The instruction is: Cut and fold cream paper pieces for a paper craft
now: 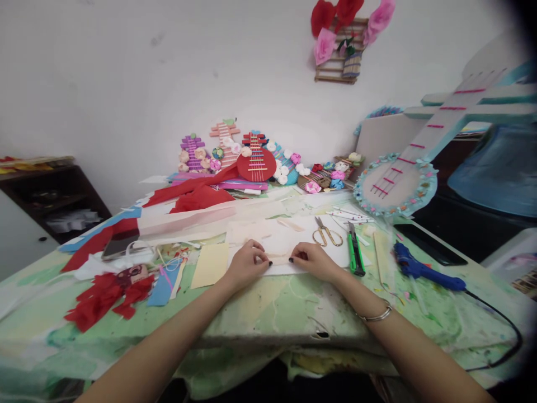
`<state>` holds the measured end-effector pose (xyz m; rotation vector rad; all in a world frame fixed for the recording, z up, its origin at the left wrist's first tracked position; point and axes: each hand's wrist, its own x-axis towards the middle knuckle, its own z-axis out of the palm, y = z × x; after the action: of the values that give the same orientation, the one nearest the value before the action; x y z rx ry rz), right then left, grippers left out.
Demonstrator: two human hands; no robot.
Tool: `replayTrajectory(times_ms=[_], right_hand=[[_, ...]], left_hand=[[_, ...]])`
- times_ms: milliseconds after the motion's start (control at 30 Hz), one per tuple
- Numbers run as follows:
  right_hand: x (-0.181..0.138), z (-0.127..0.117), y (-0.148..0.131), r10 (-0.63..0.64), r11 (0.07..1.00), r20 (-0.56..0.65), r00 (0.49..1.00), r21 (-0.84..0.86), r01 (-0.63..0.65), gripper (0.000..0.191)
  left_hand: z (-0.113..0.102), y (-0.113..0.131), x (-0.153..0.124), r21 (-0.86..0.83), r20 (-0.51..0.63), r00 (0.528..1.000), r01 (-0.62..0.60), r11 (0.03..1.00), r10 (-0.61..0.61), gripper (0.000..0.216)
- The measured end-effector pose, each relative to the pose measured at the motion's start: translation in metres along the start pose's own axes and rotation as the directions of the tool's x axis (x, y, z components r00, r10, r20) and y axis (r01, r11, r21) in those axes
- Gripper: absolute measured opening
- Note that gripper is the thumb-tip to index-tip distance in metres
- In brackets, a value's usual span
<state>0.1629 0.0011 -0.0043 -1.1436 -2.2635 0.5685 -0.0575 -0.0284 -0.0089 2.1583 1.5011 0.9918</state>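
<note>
My left hand (pixel 246 263) and my right hand (pixel 314 261) rest side by side on a white sheet (pixel 285 239) lying on the green table (pixel 268 308). Between their fingertips both pinch a small pale strip (pixel 280 259). The fingers of each hand are curled together around its ends. A silver bracelet (pixel 377 316) sits on my right wrist. Gold-handled scissors (pixel 326 234) and a green utility knife (pixel 356 251) lie just right of my right hand.
A blue glue gun (pixel 419 270) with a black cord lies at the right. Red paper scraps (pixel 104 294), a phone (pixel 119 246) and a yellow card (pixel 210 264) lie at the left. Paper lute models (pixel 255 159) and flowers line the wall; a large lute model (pixel 398 184) leans at the right.
</note>
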Motion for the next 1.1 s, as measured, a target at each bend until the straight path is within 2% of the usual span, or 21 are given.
replayTrajectory(times_ms=[167,533,900,1100], right_hand=[[0.000,0.002,-0.003,0.031,0.999,-0.009,0.999,-0.026,-0.031,0.009],[0.001,0.002,-0.010,0.049,0.997,-0.009,0.999,-0.057,-0.049,0.006],[0.003,0.007,-0.012,0.125,0.990,-0.044,0.991,-0.060,-0.127,0.004],[0.003,0.006,-0.013,0.130,0.990,-0.046,0.990,-0.042,-0.132,0.004]], left_hand=[[0.001,0.001,0.001,0.070,0.001,1.000,0.028,0.997,-0.028,0.012],[0.003,0.002,0.002,0.169,0.015,1.000,-0.003,0.986,0.001,0.014],[0.007,0.007,0.004,0.289,0.005,0.999,0.048,0.956,-0.051,0.018],[0.007,0.012,0.005,0.276,0.004,0.993,0.111,0.955,-0.117,0.018]])
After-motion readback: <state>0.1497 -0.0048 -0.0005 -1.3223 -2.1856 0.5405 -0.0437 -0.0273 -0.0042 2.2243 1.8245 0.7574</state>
